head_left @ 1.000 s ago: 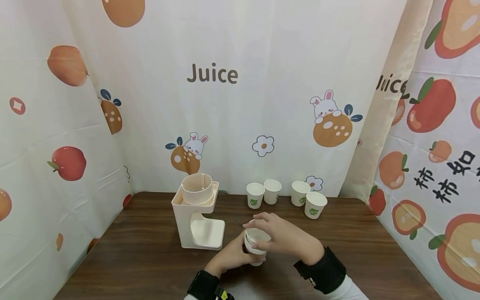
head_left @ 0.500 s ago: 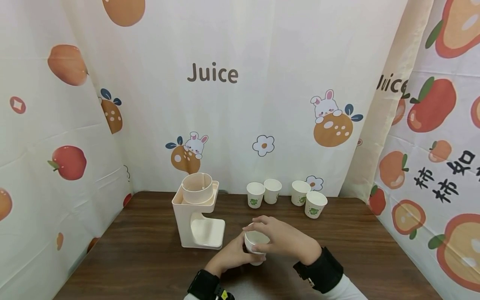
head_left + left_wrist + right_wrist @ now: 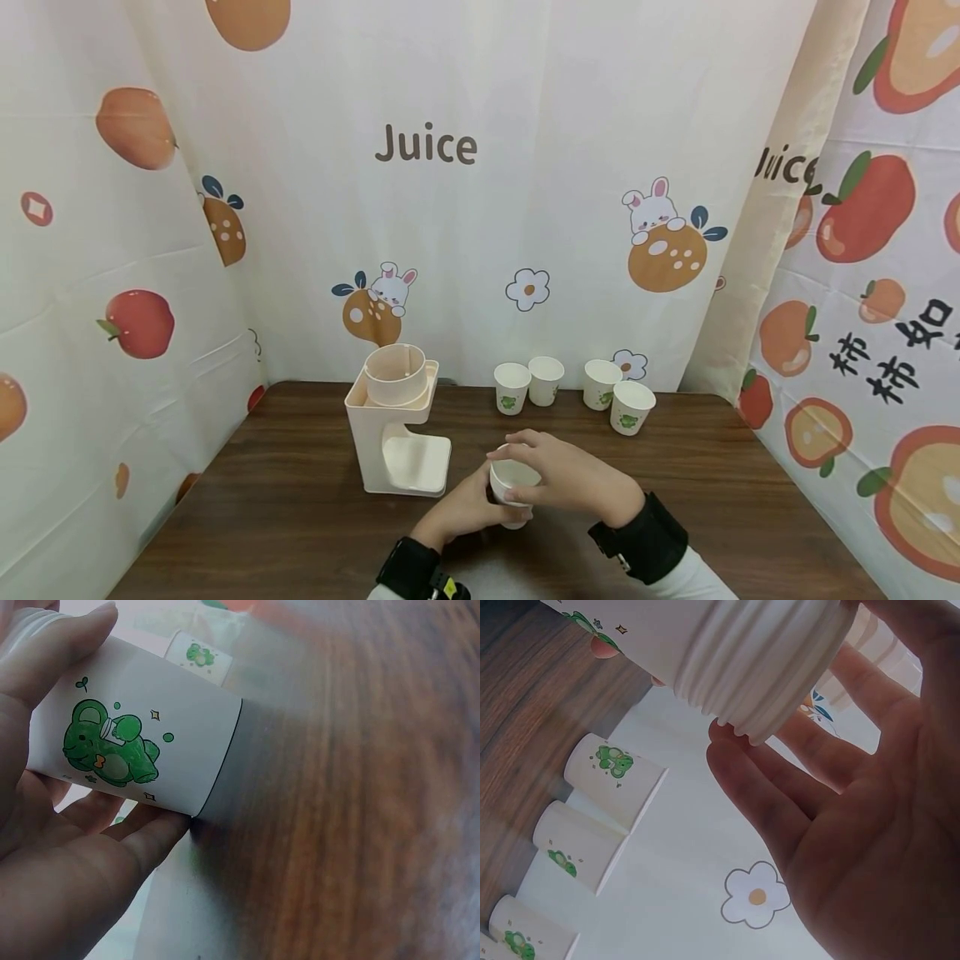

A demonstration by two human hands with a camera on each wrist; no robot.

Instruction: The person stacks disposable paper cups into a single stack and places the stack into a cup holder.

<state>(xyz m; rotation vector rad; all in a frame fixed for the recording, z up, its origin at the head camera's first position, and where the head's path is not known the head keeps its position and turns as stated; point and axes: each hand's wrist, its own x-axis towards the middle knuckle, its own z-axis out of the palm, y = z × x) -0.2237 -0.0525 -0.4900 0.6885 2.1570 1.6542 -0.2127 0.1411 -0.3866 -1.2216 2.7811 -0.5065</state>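
Observation:
A stack of nested white paper cups stands on the table in front of me. My left hand grips its lower part, with the thumb on one side and the fingers on the other. A green bear print shows on the lowest cup in the left wrist view. At the top, my right hand holds the rim between thumb and fingers. Several stacked rims lie close together in the right wrist view, and the fingertips touch them.
A cream juicer-shaped machine with a round top opening stands left of the hands. Several single paper cups are upright along the back of the brown wooden table. Printed fabric hangs behind.
One second ago the top cup stood higher, with a gap between the rims. It has sunk into the stack, and my right hand has lowered slightly with it. My left hand has stayed in place.

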